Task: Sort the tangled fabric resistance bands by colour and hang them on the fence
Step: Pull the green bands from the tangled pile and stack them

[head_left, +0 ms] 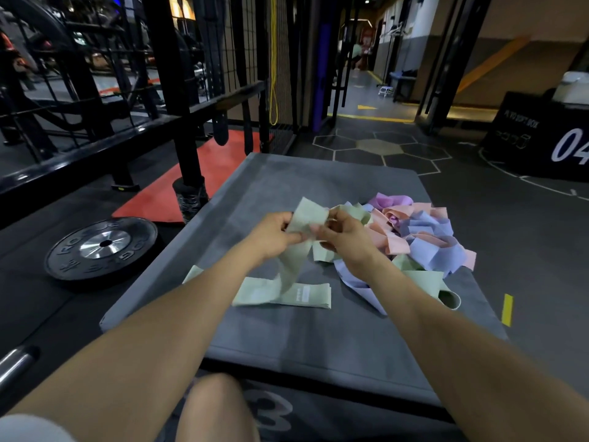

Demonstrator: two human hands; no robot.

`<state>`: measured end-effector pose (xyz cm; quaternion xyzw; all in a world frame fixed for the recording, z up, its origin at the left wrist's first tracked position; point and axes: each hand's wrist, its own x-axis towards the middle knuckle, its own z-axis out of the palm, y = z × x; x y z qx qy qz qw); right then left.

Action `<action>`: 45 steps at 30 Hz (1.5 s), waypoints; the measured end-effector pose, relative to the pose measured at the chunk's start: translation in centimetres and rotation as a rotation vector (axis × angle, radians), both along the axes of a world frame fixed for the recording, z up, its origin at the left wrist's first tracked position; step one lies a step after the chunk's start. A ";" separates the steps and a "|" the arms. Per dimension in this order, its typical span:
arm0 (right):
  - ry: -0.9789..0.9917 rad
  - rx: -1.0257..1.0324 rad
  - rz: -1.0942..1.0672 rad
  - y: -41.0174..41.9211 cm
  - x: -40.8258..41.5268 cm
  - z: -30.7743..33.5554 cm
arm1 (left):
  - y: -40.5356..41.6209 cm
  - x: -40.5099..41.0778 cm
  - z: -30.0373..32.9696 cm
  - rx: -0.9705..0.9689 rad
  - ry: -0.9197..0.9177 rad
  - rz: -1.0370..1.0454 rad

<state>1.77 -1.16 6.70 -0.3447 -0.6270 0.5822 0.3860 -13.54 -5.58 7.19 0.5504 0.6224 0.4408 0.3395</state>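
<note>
Grey suede-like padding covers the soft box (318,339) I am working on, a broad flat top that keeps every band in reach. To my left stands the black fence (178,90), well apart from the bands, and none of these fabric bands hangs on it yet as far as I can tell. On the right half of the box sits the tangled pile (420,231) of pink, lilac, purple and green loops, left heaped so I can draw from its near edge. In front of me lie flattened green bands (283,293), set apart from the pile to start one colour group (green first, it seems). Between my hands rises the green band (307,218) I am working on, its tail trailing down onto the flattened ones. My left hand (274,236) pinches it with curled fingers, and my right hand (344,240) grips the other edge, so I can pull it straight.
</note>
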 end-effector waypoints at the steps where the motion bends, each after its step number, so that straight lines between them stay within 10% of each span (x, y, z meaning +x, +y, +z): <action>1: -0.045 -0.025 0.047 -0.2 -0.1 -0.5 | 0.0 -0.1 0.5 0.044 -0.130 0.039; 8: -0.488 0.038 0.097 -1.8 -2.8 -3.6 | -0.6 -2.3 2.1 0.092 -0.674 0.320; 17: -0.747 0.084 -0.022 0.3 -1.5 -6.1 | -3.5 -9.1 -5.2 0.025 -0.899 0.777; 27: -0.956 0.055 -0.137 1.9 -1.8 -9.0 | -5.2 -13.3 -11.3 -0.274 -0.493 0.887; 34: -0.958 -0.002 -0.181 2.2 -1.6 -9.4 | -4.8 -14.1 -10.8 -0.406 0.130 0.840; 45: -0.917 0.025 -0.254 1.2 -1.2 -9.5 | -4.6 -14.4 -11.3 -0.470 0.232 0.870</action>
